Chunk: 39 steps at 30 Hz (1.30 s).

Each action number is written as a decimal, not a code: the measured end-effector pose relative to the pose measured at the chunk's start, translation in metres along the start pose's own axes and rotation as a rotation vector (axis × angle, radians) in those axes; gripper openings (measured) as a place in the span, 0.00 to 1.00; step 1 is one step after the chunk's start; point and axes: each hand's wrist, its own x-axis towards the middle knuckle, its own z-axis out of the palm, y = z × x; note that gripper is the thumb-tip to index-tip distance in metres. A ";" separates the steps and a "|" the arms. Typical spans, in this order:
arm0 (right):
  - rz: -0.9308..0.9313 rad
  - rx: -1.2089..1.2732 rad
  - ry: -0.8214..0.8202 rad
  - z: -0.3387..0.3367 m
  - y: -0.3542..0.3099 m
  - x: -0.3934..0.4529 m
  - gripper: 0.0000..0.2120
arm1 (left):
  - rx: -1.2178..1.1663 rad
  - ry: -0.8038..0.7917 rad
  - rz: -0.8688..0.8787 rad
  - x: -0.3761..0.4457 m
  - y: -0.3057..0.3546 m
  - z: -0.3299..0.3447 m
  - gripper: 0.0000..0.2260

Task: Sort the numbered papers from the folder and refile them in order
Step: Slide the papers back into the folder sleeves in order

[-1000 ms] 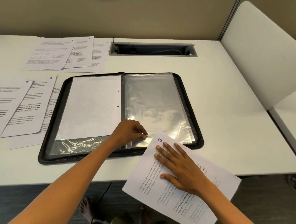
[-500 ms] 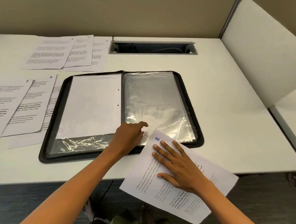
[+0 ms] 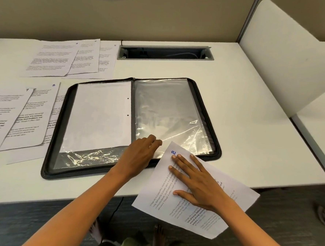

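A black zip folder (image 3: 49, 154) lies open on the desk. Its left plastic sleeve holds a blank-side white sheet (image 3: 99, 115). The right sleeve (image 3: 170, 108) has nothing in it. My left hand (image 3: 139, 155) rests at that sleeve's near edge with its fingers curled on the plastic; whether they pinch it is hidden. My right hand (image 3: 199, 184) lies flat, fingers spread, on the paper numbered 2 (image 3: 199, 216). That paper sits askew, its top corner over the folder's near edge and its lower half hanging past the desk edge.
Overlapping papers numbered 7 and 8 (image 3: 31, 114) lie left of the folder. Papers 3, 4 and 5 (image 3: 70, 60) lie fanned at the back left. An open cable tray (image 3: 165, 52) is behind the folder. A white divider panel (image 3: 287, 54) stands on the right.
My left hand let go of its pinch on the sleeve's corner and now lies with curled fingers on the plastic. Paper 2 and my right hand have barely shifted.
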 end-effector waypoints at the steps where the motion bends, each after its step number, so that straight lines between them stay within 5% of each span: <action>1: -0.005 0.001 -0.005 0.000 0.000 0.000 0.33 | 0.024 0.003 0.011 0.000 0.001 -0.002 0.27; 8: -0.034 -0.006 -0.019 0.000 -0.001 0.003 0.33 | 0.076 0.055 0.054 -0.006 0.000 0.004 0.25; 16: -0.037 -0.018 -0.026 0.001 -0.001 0.003 0.35 | 0.034 0.019 0.062 -0.005 -0.006 0.003 0.12; 25: -0.005 0.012 -0.034 0.001 0.002 0.003 0.35 | 0.052 0.073 0.096 -0.003 -0.003 0.008 0.24; 31: 0.072 0.061 0.003 -0.002 0.008 0.003 0.36 | 0.000 0.174 0.001 0.004 0.001 0.009 0.06; 39: 0.013 0.008 0.001 -0.003 0.009 -0.001 0.34 | -0.130 0.144 -0.118 0.021 0.017 0.013 0.13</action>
